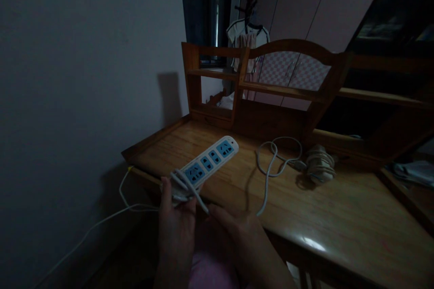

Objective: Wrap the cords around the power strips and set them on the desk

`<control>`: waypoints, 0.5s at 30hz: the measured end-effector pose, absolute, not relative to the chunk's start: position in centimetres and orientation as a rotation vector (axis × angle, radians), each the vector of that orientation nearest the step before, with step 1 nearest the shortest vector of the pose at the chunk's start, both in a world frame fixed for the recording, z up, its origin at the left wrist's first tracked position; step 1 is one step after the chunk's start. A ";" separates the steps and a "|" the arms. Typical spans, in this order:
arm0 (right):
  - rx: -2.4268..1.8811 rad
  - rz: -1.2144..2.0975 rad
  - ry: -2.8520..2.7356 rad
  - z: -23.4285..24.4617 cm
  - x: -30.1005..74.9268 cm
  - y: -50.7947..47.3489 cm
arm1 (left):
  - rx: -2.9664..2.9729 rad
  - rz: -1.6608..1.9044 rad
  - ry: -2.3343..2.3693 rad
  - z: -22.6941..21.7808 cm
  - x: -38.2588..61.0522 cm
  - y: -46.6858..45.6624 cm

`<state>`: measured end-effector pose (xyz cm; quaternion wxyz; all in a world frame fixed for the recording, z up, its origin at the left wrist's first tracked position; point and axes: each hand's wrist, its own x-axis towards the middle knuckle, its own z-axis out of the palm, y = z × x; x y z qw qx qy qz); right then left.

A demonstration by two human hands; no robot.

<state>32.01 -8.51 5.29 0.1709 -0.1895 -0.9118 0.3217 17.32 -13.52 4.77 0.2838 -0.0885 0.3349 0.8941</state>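
Note:
A white power strip (pixel 207 166) with blue socket faces slants up and to the right above the wooden desk. My left hand (pixel 178 212) is closed around its near end, where turns of the grey cord (pixel 186 182) wrap across it. Below and to the right, my right hand (pixel 232 223) grips the cord, which stretches tight from the strip to my fingers. The rest of the cord (pixel 266 180) comes out past my right hand and lies in loose loops on the desk.
Behind the loops a bundle of wound pale cable (pixel 319 165) sits on the desk (pixel 339 207). A wooden shelf unit (pixel 244 81) rises at the back. At left, a thin white cable (pixel 91 230) hangs beside the wall (pixel 84 76).

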 end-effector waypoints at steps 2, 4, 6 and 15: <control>-0.564 0.879 -2.590 4.5 32.2 -8.2 | -0.259 2.337 0.895 4.9 17.2 -13.5; -0.575 0.909 -2.564 4.0 32.6 -7.8 | -0.265 2.256 0.855 5.0 17.3 -13.4; -0.572 0.955 -2.538 4.0 33.2 -7.4 | -0.251 2.214 0.803 5.0 17.5 -13.2; -0.606 0.996 -2.554 4.2 35.2 -6.9 | -0.221 2.057 0.521 4.6 18.3 -13.1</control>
